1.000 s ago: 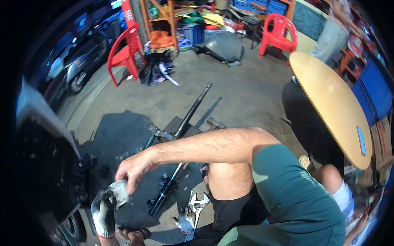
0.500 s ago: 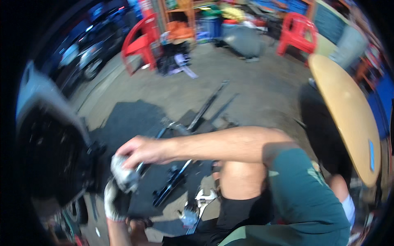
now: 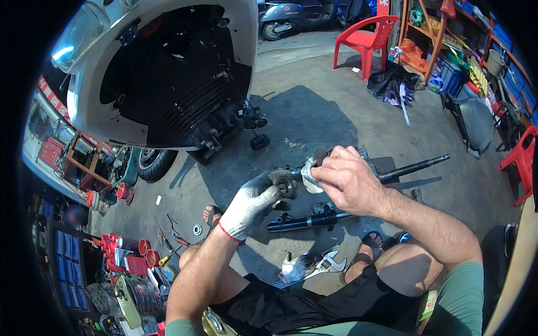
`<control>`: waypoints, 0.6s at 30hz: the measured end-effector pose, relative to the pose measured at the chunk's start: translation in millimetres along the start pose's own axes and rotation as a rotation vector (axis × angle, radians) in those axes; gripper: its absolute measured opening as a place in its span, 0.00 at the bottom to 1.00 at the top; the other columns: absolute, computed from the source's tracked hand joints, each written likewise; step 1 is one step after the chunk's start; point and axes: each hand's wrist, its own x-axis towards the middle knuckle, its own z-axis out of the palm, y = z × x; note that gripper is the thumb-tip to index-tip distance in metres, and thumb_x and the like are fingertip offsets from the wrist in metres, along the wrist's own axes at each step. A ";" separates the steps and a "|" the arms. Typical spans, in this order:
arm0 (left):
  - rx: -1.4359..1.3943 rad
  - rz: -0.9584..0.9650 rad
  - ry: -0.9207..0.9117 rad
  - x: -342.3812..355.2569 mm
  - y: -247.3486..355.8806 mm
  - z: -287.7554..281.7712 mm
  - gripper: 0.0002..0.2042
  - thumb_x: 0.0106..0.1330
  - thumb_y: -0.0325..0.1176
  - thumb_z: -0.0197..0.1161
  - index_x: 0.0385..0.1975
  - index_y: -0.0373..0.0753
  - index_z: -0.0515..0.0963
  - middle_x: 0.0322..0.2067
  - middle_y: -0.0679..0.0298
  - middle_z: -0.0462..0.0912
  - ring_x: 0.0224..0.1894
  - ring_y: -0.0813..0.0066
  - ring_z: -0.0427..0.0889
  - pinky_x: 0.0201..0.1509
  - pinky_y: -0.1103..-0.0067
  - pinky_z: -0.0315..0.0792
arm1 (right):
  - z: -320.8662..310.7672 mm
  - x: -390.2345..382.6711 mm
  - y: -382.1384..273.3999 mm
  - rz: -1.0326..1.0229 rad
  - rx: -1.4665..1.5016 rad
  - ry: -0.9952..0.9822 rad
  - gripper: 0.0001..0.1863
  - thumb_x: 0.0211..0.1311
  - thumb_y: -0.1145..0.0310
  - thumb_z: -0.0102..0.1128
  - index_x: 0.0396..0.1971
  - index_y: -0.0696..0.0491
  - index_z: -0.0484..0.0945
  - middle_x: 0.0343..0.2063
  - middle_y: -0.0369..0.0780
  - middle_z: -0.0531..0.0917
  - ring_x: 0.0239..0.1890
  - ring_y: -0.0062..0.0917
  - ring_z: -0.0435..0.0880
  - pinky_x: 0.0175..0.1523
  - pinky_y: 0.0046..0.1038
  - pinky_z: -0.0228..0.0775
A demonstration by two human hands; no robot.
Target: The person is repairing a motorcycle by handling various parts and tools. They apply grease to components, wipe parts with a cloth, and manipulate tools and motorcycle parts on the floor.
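Note:
My left hand [image 3: 253, 201] wears a white knit glove with a dark, soiled palm side. Its fingers close on a small dark metal ring [image 3: 286, 186], whose round opening faces up toward me. Just right of it, my bare right hand [image 3: 353, 178] pinches a crumpled, stained whitish cloth [image 3: 310, 176], close beside the ring. Beneath both hands a black fork leg [image 3: 305, 222] lies on the ground. A second dark fork tube [image 3: 414, 169] extends to the right behind my right hand.
A white scooter body [image 3: 84, 103] with its dark front cavity exposed stands at upper left. An adjustable wrench [image 3: 328, 265] and a spare glove [image 3: 292, 269] lie between my feet. Pliers [image 3: 178, 238] and red containers [image 3: 144, 246] are at left. A red chair [image 3: 367, 42] stands far right.
My view has swung left, bringing the scooter fully into sight. My right hand, earlier stretched across with the cloth over the left hand, now holds it just right of the ring.

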 end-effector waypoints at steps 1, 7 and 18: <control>0.025 -0.015 0.016 -0.8 1.3 2.1 0.36 0.62 0.53 0.71 0.63 0.34 0.71 0.51 0.60 0.81 0.52 0.70 0.80 0.52 0.74 0.75 | -0.3 1.4 -2.1 -0.046 -0.056 -0.003 0.10 0.57 0.74 0.64 0.40 0.52 0.83 0.29 0.36 0.78 0.39 0.28 0.75 0.49 0.33 0.63; 0.045 -0.048 0.018 -5.1 4.2 2.5 0.33 0.64 0.49 0.71 0.62 0.33 0.72 0.50 0.60 0.82 0.50 0.72 0.81 0.52 0.75 0.75 | -3.4 8.8 -15.7 -0.161 -0.113 -0.051 0.13 0.55 0.73 0.66 0.42 0.50 0.82 0.30 0.35 0.78 0.40 0.28 0.75 0.48 0.33 0.62; 0.240 0.055 0.080 -2.9 -0.3 2.6 0.27 0.65 0.41 0.71 0.58 0.31 0.73 0.46 0.59 0.82 0.46 0.76 0.82 0.51 0.78 0.77 | 34.1 14.4 -4.2 0.021 0.345 -0.154 0.10 0.63 0.71 0.62 0.42 0.56 0.84 0.31 0.38 0.84 0.40 0.29 0.75 0.49 0.34 0.66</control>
